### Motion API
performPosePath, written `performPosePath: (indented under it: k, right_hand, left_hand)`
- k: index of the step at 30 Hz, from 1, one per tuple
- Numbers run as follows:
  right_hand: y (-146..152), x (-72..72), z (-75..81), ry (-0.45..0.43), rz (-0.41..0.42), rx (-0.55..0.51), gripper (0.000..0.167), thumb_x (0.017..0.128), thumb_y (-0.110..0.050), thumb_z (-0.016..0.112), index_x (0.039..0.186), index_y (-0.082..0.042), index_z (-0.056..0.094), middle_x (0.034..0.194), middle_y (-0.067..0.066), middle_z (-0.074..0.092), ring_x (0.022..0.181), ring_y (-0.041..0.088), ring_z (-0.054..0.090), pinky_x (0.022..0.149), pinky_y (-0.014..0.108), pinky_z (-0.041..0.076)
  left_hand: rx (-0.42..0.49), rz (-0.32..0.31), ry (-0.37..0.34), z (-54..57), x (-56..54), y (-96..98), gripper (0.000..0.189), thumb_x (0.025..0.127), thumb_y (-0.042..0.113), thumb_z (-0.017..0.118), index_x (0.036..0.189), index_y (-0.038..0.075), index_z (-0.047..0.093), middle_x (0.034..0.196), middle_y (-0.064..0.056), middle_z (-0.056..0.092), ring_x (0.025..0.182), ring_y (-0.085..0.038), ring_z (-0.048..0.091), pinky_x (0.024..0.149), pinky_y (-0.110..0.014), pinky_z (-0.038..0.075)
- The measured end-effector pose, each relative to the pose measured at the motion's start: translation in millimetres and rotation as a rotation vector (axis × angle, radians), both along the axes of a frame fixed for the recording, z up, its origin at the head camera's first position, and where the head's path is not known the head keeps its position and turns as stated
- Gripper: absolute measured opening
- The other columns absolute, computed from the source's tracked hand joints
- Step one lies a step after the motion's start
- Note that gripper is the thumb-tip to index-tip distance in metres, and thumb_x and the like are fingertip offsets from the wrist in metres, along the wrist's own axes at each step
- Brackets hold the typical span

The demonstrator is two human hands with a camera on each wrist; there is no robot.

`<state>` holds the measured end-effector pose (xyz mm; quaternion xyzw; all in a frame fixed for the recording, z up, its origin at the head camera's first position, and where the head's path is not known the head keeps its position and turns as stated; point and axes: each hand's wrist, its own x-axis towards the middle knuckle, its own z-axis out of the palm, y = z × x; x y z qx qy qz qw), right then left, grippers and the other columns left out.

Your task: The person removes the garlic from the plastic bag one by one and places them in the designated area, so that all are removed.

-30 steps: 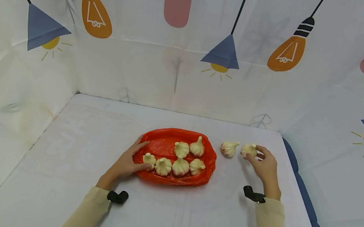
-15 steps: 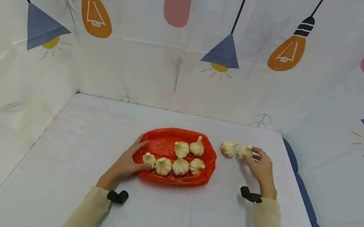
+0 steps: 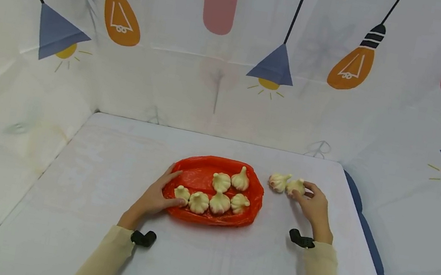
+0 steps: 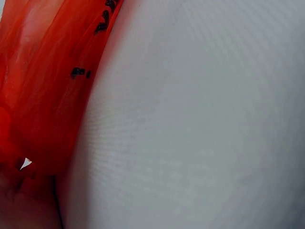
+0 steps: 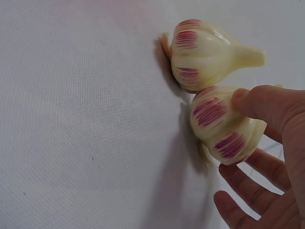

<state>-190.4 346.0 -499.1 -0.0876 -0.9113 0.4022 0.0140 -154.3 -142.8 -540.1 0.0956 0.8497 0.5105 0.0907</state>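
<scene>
In the head view, a red tray (image 3: 199, 162) covered in thin plastic holds several garlic bulbs. My left hand (image 3: 153, 198) grips its left end, with the thumb over the rim beside the nearest-left bulb. The left wrist view shows mainly the tray's red plastic side (image 4: 47, 86) with black marks. To the right of the tray, my right hand (image 3: 314, 206) holds a garlic bulb (image 5: 224, 126) between thumb and fingers. This bulb touches a second garlic bulb (image 5: 205, 57) lying on its side on the table. Both have pink streaks.
White cloth covers the table (image 3: 192, 263). Behind it stands a pale curtain (image 3: 147, 82) printed with lamps and light bulbs. Dark blue material (image 3: 374, 243) runs along the table's right edge.
My right hand has moved left with its garlic bulb, closing the gap to the bulb beside it. The left hand stays at the tray. The head view has shifted slightly.
</scene>
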Motion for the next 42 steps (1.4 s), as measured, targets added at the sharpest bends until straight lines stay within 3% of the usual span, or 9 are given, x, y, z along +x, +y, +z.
performPosePath:
  k: [13, 20, 26, 34, 42]
  right_hand:
    - [-2.5, -0.8, -3.9, 0.026, 0.008, 0.011, 0.064, 0.096, -0.033, 0.072, 0.147, -0.001, 0.05, 0.152, 0.027, 0.049, 0.128, 0.044, 0.059, 0.084, 0.026, 0.053]
    - [-4.9, -0.7, -1.8, 0.034, 0.012, 0.014, 0.063, 0.097, -0.032, 0.071, 0.148, -0.002, 0.049, 0.153, 0.027, 0.046, 0.13, 0.044, 0.057, 0.095, 0.044, 0.055]
    - [-6.5, -0.9, -1.1, 0.032, 0.008, 0.003, 0.064, 0.096, -0.032, 0.072, 0.148, -0.002, 0.049, 0.154, 0.028, 0.045, 0.133, 0.046, 0.053, 0.101, 0.052, 0.052]
    - [-6.1, 0.1, 0.2, 0.055, 0.011, 0.02, 0.074, 0.095, -0.029, 0.072, 0.155, -0.001, 0.038, 0.16, 0.028, 0.038, 0.142, 0.051, 0.041, 0.114, 0.062, 0.04]
    - [-11.3, 7.0, 6.7, 0.078, 0.0, 0.04, 0.085, 0.093, -0.029, 0.074, 0.161, -0.003, 0.028, 0.163, 0.031, 0.029, 0.15, 0.051, 0.029, 0.118, 0.068, 0.03]
  left_hand:
    - [-0.001, 0.013, -0.008, -0.6, 0.5, 1.2, 0.101, 0.078, 0.051, 0.086, 0.161, 0.024, 0.036, 0.175, 0.005, 0.006, 0.161, -0.032, 0.011, 0.122, -0.064, 0.024]
    - [0.002, 0.015, -0.011, -1.0, 1.4, 0.9, 0.101, 0.078, 0.05, 0.087, 0.161, 0.024, 0.036, 0.175, 0.006, 0.006, 0.161, -0.031, 0.011, 0.123, -0.064, 0.024]
    - [-0.001, 0.014, -0.012, -1.7, 1.7, 0.2, 0.101, 0.078, 0.052, 0.086, 0.161, 0.026, 0.035, 0.175, 0.007, 0.006, 0.161, -0.031, 0.01, 0.123, -0.064, 0.024]
    - [0.007, 0.011, -0.002, -2.0, 1.8, -0.1, 0.101, 0.078, 0.051, 0.086, 0.161, 0.025, 0.036, 0.175, 0.006, 0.006, 0.161, -0.032, 0.01, 0.122, -0.064, 0.024]
    - [0.003, 0.002, 0.003, -1.5, 0.9, -0.4, 0.101, 0.079, 0.05, 0.086, 0.162, 0.023, 0.035, 0.175, 0.006, 0.006, 0.161, -0.032, 0.011, 0.122, -0.064, 0.024]
